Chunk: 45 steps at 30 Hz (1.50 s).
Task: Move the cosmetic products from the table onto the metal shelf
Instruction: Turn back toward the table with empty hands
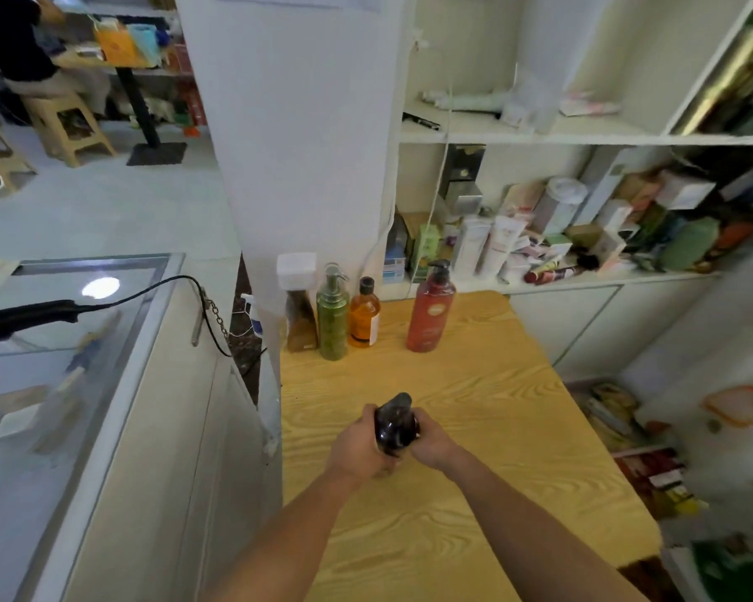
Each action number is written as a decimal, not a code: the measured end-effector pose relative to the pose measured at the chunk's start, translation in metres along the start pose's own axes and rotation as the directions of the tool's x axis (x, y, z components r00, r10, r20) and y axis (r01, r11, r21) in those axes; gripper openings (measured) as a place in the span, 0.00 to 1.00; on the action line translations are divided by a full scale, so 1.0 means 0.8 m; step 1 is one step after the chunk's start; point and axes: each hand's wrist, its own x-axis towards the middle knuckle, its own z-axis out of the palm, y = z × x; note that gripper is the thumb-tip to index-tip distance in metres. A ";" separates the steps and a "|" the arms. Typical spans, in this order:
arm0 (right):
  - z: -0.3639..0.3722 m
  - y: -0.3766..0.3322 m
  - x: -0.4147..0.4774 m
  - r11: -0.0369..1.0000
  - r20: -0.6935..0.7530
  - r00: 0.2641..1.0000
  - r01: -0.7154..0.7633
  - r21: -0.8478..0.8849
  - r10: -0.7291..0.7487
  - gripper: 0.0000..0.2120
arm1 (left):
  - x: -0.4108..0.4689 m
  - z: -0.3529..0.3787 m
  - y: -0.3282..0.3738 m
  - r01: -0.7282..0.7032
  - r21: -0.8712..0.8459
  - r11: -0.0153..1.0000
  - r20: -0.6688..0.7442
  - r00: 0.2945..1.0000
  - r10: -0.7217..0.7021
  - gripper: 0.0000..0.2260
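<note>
Head cam: left hand (pixel 357 445) & right hand (pixel 431 441) both curl fingers round a dark pump bottle (pixel 395 423), held between them above the wooden table (pixel 474 427). Four bottles (pixel 431 310) stand well beyond fingertips at table's far edge.

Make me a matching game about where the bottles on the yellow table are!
Things:
1 red bottle
2 green bottle
3 orange bottle
4 dark bottle

Places:
A between the white-capped bottle and the orange one
B held by the left hand and right hand
C standing alone, furthest right
D just right of the green one

Pairs: 1-C, 2-A, 3-D, 4-B.
</note>
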 end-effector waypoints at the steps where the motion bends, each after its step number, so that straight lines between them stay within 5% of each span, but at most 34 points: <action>1: -0.008 0.015 -0.015 1.000 -0.027 1.000 -0.004 0.010 0.005 0.20 | -0.006 0.011 0.014 -0.028 0.014 1.000 0.013 1.000 0.028 0.33; 8: -0.088 0.137 -0.156 0.994 -0.230 0.973 0.021 0.104 0.004 0.16 | -0.071 0.115 0.145 -0.202 0.055 0.978 0.097 0.976 0.196 0.35; 17: -0.164 0.365 -0.431 0.917 -0.459 0.870 0.020 0.399 0.180 0.44 | -0.220 0.308 0.352 -0.513 0.004 0.858 0.278 0.825 0.492 0.34; 23: -0.161 0.487 -0.645 0.781 -0.581 0.709 0.070 0.621 0.399 0.46 | -0.337 0.450 0.479 -0.759 -0.105 0.642 0.533 0.502 0.681 0.33; 26: -0.139 0.534 -0.745 0.750 -0.623 0.596 0.052 0.660 0.507 0.37 | -0.417 0.521 0.531 -0.848 -0.173 0.501 0.629 0.297 0.719 0.32; 33: -0.051 0.616 -0.945 0.681 -0.676 0.147 0.019 0.732 0.722 0.27 | -0.630 0.649 0.606 -0.882 -0.386 0.271 0.737 -0.118 0.666 0.33; 36: -0.014 0.631 -1.016 0.596 -0.600 0.006 0.113 0.795 0.800 0.34 | -0.706 0.694 0.614 -0.857 -0.466 0.220 0.742 -0.243 0.625 0.35; 41: 0.021 0.671 -1.106 0.503 -0.470 -0.189 0.212 0.838 0.862 0.29 | -0.806 0.770 0.636 -0.796 -0.576 0.184 0.735 -0.406 0.543 0.35; 45: 0.014 0.720 -1.172 0.453 -0.394 -0.268 0.215 0.865 0.879 0.27 | -0.872 0.842 0.674 -0.761 -0.630 0.156 0.710 -0.483 0.512 0.32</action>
